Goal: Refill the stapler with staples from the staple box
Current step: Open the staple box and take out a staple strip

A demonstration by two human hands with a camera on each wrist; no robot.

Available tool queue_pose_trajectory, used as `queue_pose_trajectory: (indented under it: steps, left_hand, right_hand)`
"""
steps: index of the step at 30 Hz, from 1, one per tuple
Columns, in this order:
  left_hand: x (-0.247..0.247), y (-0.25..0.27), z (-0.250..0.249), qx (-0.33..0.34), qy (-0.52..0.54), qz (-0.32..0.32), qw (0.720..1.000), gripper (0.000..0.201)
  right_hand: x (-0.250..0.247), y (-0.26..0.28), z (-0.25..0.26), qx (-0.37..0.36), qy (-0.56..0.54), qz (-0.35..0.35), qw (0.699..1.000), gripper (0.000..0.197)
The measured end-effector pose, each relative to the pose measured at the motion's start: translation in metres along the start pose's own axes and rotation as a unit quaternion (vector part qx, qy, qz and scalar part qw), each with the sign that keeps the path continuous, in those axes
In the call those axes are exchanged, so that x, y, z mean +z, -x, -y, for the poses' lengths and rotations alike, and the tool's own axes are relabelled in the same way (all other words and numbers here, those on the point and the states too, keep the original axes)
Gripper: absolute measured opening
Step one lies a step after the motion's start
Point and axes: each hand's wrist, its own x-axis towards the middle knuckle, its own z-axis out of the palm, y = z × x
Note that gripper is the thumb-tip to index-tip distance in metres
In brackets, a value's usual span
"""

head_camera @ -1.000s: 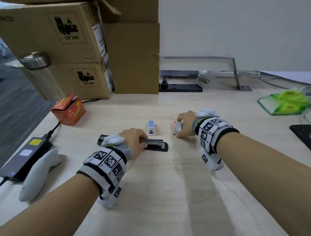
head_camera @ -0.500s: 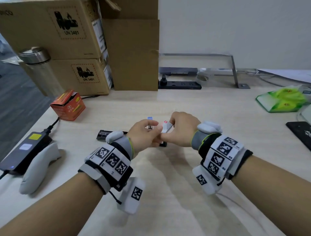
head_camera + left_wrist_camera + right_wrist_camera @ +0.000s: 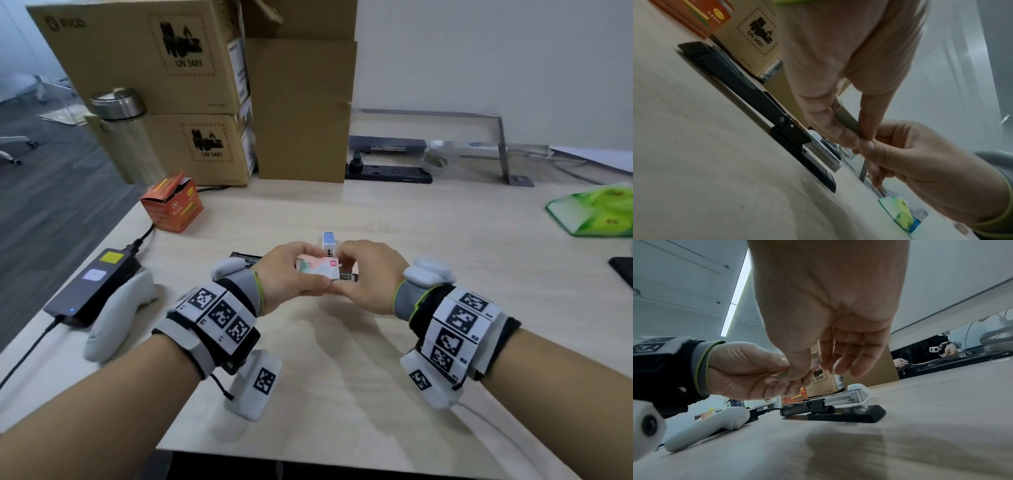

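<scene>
A small pink-and-green staple box (image 3: 317, 270) with a red label is held just above the table. My left hand (image 3: 301, 272) grips its left end and my right hand (image 3: 344, 270) pinches its right end. In the left wrist view the staple box (image 3: 846, 120) shows as a thin grey edge between thumb and fingers. The black stapler (image 3: 756, 100) lies opened flat on the table under the hands, its metal staple channel (image 3: 840, 396) exposed. From the head view only the stapler's ends (image 3: 244, 257) show. Whether the box is open cannot be told.
A small blue-and-white box (image 3: 329, 240) stands just behind the hands. An orange carton (image 3: 171, 202), a power adapter (image 3: 92, 284) and a white controller (image 3: 116, 315) lie at the left. Cardboard boxes (image 3: 164, 68), a steel flask (image 3: 126, 130) and a power strip (image 3: 387, 171) line the back. A green packet (image 3: 592, 212) sits at the right.
My left hand left the stapler and my right hand lifted the staple box off the table. Both hands met over the stapler and now hold the box, face up.
</scene>
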Motion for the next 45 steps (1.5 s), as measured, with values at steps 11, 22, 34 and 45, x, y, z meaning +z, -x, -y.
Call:
queue_pose_trajectory:
  steps: [11, 22, 34, 45]
  left_hand:
    - [0.008, 0.001, -0.002, -0.029, 0.12, -0.018, 0.992, 0.021]
    - [-0.006, -0.002, -0.007, -0.024, 0.032, -0.02, 0.999, 0.024]
    - [-0.008, -0.008, -0.002, 0.118, -0.343, -0.106, 0.926, 0.045]
    - [-0.01, -0.007, 0.003, 0.103, -0.366, -0.06, 0.923, 0.037]
  right_hand:
    - [0.005, 0.008, 0.01, -0.002, 0.028, 0.007, 1.0, 0.029]
    - [-0.008, 0.002, -0.007, 0.013, 0.043, -0.007, 0.999, 0.043]
    - [-0.006, -0.003, 0.001, 0.022, 0.055, 0.008, 0.998, 0.031]
    - [0.002, -0.003, 0.009, 0.026, 0.066, 0.02, 0.997, 0.032]
